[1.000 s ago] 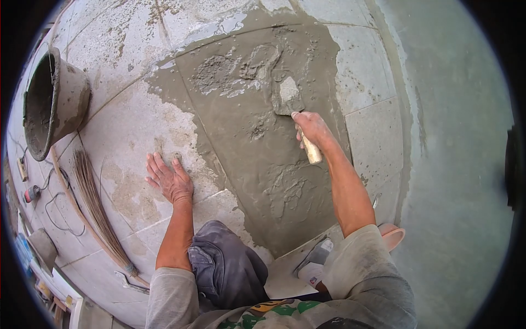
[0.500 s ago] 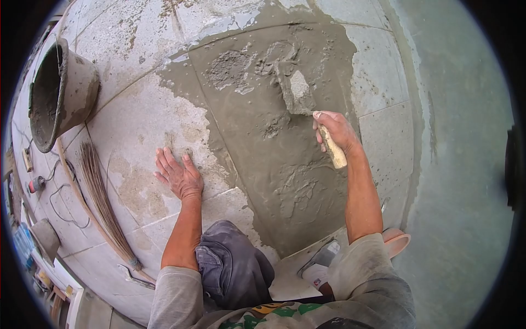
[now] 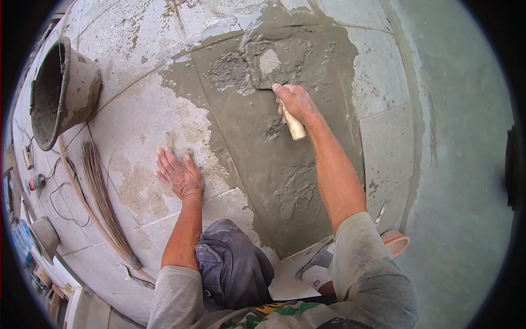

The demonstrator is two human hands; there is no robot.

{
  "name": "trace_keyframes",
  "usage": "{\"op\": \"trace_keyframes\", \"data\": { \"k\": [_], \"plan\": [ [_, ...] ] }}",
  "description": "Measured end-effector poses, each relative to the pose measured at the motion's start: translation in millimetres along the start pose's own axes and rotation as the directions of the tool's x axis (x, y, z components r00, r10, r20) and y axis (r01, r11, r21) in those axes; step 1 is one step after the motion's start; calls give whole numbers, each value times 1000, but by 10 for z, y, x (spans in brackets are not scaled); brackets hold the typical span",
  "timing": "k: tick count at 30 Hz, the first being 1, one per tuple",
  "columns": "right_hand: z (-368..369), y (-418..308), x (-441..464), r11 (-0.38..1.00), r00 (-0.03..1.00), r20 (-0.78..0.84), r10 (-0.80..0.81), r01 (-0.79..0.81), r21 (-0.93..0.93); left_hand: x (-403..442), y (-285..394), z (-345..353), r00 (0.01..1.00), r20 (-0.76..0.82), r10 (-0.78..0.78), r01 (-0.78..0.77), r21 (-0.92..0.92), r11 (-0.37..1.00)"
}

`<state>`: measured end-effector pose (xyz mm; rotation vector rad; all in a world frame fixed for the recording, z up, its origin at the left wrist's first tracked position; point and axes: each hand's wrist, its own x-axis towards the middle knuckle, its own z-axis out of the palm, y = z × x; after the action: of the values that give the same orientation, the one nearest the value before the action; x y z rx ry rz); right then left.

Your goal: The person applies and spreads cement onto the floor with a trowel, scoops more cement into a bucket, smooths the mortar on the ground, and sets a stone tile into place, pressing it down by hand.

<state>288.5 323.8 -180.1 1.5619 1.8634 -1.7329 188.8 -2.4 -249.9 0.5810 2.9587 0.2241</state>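
Trowel (image 3: 269,63) on mortar (image 3: 249,129): likely light, stiff; right hand (image 3: 296,103) grips handle (image 3: 294,128), best hold; left hand (image 3: 181,175) splayed left of mortar.

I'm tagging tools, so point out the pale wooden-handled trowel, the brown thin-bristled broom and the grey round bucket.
Trowel (image 3: 293,124): head view, wooden handle.
Broom (image 3: 103,199): head view, bristles.
Bucket (image 3: 81,88): head view, outer side wall.
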Motion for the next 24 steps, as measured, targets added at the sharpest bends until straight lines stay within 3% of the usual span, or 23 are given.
{"op": "trace_keyframes", "data": {
  "k": [2,6,9,10,12,13,18,20,21,22,24],
  "plan": [
    [138,-7,-21,999,999,33,-11,12,-44,-1,-5,-10,1000,1,-8,8,4,1000],
    [102,299,149,897,969,-39,-243,210,-389,8,1,-23,1000,17,-10,10,-20,1000],
    [-195,287,83,992,970,-232,-71,43,-122,-7,-6,-15,1000,12,-13,13,-16,1000],
    [-229,302,55,991,969,-237,-73,44,-123,0,-3,-13,1000,9,-9,9,-13,1000],
    [-275,365,-50,997,985,-171,20,-7,77,11,7,-18,1000,11,-13,13,-10,1000],
    [-272,412,-109,999,997,-79,1,2,36,6,12,-20,1000,16,-21,21,0,1000],
    [-228,566,-381,976,982,-177,68,-28,218,-1,-9,0,1000,-3,-3,3,-8,1000],
    [-214,598,-585,990,997,-17,71,-69,121,0,-10,-5,1000,-4,1,-1,-3,1000],
    [-198,632,-687,994,997,-16,76,-74,77,0,-10,-9,1000,-1,-5,5,-3,1000],
    [-196,701,-761,994,997,-23,77,-75,77,5,2,-9,1000,1,-11,11,-7,1000],
    [-206,859,-798,968,968,-220,125,-70,241,20,19,-10,1000,2,-13,13,-14,1000]
  ]
}}
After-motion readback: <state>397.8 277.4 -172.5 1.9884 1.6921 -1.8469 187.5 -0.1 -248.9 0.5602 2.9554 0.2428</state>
